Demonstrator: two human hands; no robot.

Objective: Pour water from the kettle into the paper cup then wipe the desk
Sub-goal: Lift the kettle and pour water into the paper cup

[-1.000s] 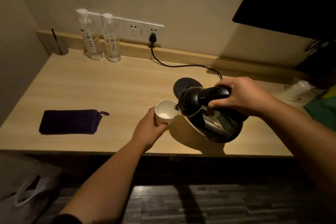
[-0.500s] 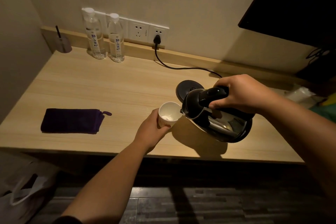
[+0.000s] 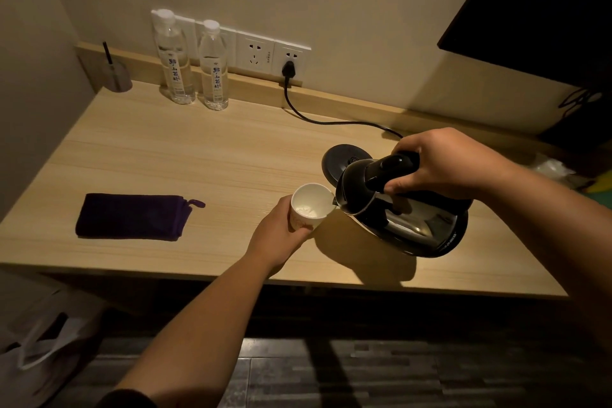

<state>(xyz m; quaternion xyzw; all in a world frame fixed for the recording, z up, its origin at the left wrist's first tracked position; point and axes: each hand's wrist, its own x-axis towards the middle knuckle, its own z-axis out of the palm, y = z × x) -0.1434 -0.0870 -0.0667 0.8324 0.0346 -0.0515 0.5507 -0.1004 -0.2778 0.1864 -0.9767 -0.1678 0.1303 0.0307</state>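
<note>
A white paper cup (image 3: pixel 309 209) stands near the front of the wooden desk (image 3: pixel 185 156), and my left hand (image 3: pixel 276 235) is wrapped around its near side. My right hand (image 3: pixel 447 162) grips the black handle of a steel and black kettle (image 3: pixel 400 209), which is tilted left with its spout over the cup's rim. Some water lies in the bottom of the cup. A dark purple cloth (image 3: pixel 132 216) lies folded on the desk at the left.
The kettle's round black base (image 3: pixel 337 161) sits behind the cup, its cord (image 3: pixel 324 121) running to a wall socket. Two water bottles (image 3: pixel 192 63) stand at the back, a small holder (image 3: pixel 116 74) in the back left corner. A white bag (image 3: pixel 39 341) lies on the floor.
The kettle has tipped further toward the cup, and water now shows inside it. Both hands keep their hold; the camera has dropped a little.
</note>
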